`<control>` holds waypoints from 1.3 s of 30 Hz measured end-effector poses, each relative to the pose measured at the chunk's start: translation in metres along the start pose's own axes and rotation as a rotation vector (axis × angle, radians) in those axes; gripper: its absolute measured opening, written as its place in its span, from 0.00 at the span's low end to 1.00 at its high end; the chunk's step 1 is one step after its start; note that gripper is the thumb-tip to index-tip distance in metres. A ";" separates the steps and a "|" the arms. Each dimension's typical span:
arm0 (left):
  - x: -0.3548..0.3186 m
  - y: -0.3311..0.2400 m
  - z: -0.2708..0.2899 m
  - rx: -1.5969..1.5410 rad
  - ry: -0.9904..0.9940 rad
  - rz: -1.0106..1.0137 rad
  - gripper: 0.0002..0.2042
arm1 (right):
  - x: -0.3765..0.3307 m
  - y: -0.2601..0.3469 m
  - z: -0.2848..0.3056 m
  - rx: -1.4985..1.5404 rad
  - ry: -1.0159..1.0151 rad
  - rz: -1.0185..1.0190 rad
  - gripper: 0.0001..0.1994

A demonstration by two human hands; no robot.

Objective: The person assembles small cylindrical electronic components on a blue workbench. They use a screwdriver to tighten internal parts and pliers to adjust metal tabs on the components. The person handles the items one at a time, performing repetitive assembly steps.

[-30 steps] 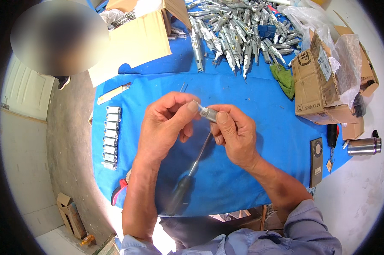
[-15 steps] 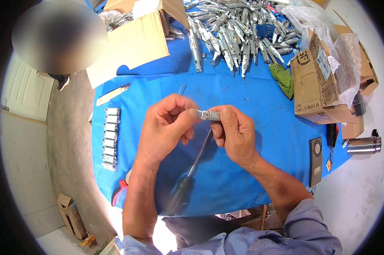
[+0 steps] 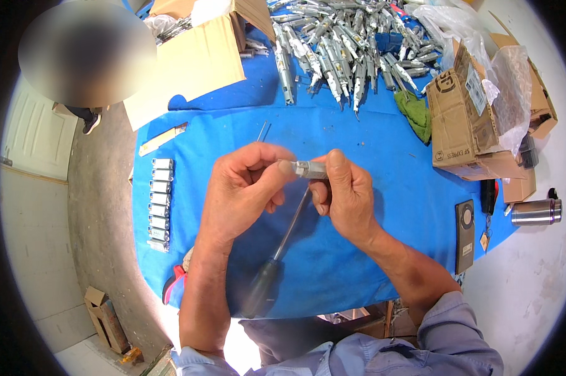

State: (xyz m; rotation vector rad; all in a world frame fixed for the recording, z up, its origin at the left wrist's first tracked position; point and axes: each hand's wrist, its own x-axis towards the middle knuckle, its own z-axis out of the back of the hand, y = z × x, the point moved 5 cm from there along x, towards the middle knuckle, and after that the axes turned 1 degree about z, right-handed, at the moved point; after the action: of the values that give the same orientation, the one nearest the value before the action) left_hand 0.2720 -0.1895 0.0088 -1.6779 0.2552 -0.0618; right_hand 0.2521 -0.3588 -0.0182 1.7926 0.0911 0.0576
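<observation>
Over the middle of the blue table (image 3: 389, 156), my left hand (image 3: 242, 188) and my right hand (image 3: 345, 194) pinch a small silver metal cylinder part (image 3: 309, 168) between their fingertips, one hand at each end. Under the hands a long screwdriver (image 3: 277, 250) with a dark handle lies on the cloth, its shaft pointing up toward the part. A row of several small silver blocks (image 3: 159, 203) stands along the left edge of the table.
A heap of several silver metal parts (image 3: 345, 44) fills the far side. Cardboard boxes (image 3: 195, 56) sit at back left and at right (image 3: 477, 119). A green rag (image 3: 414, 113), a dark phone (image 3: 465, 235) and a steel flask (image 3: 537, 212) lie at right.
Both hands have shifted slightly and turned the small part between the fingers; the part now lies more level. The screwdriver has not moved.
</observation>
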 end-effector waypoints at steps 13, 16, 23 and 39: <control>0.000 0.002 0.002 0.016 0.000 0.018 0.06 | -0.001 0.001 -0.001 -0.093 0.110 0.076 0.13; 0.000 0.001 0.004 0.037 0.005 0.020 0.06 | -0.001 0.000 -0.002 -0.087 0.092 0.071 0.13; 0.000 0.000 0.007 0.022 0.065 -0.016 0.04 | -0.002 0.001 -0.001 0.030 0.140 0.034 0.13; -0.001 0.000 0.003 0.101 0.064 -0.109 0.04 | -0.002 0.003 0.001 0.010 0.159 -0.006 0.14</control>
State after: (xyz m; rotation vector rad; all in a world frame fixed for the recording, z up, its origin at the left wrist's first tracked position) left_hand 0.2716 -0.1860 0.0089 -1.5904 0.2052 -0.2070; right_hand 0.2503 -0.3610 -0.0156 1.7961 0.2110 0.1962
